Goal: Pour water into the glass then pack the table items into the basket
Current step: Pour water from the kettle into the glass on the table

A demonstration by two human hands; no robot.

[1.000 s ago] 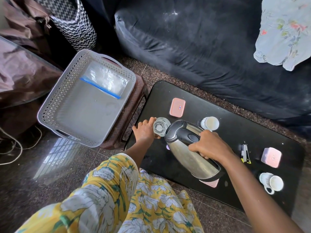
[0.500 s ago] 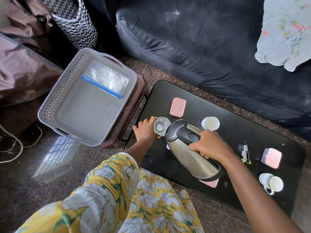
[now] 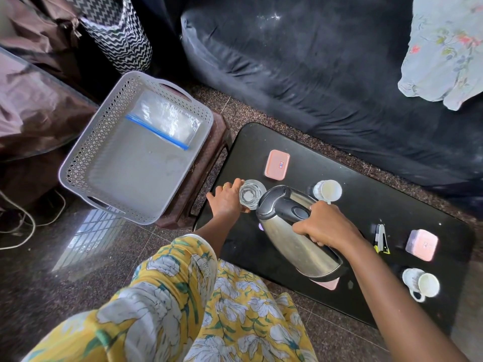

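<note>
Two hands are busy at the middle of the frame. My left hand [image 3: 226,199] is wrapped around the side of the glass [image 3: 250,194], fingers curled against its wall, pinning it to the black counter [image 3: 366,205] near that counter's left end. My right hand [image 3: 324,227] is closed tight on the black handle of the steel kettle [image 3: 295,231], which is tipped with its lid end low and just beside the glass rim. I cannot make out a stream of water, and I cannot tell how full the glass is.

I judge the kettle to be the heavy piece here, heavier toward its base if water is inside, so the handle is the only sensible hold and the wrist must carry the tilt. The glass looks thin, smooth and breakable; holding it low around the body seems right, since it could slide on the glossy counter if the spout knocks it.

The packing is not yet begun. The grey basket [image 3: 86,152] sits at the left of the frame on a brown stool, holding only a clear zip bag [image 3: 167,121]. Left on the counter are a pink box [image 3: 277,165], a second pink box [image 3: 421,244], a white cup [image 3: 328,190], a mug [image 3: 420,283] and a stapler [image 3: 381,237]; they look light and easy to lift one at a time.
</note>
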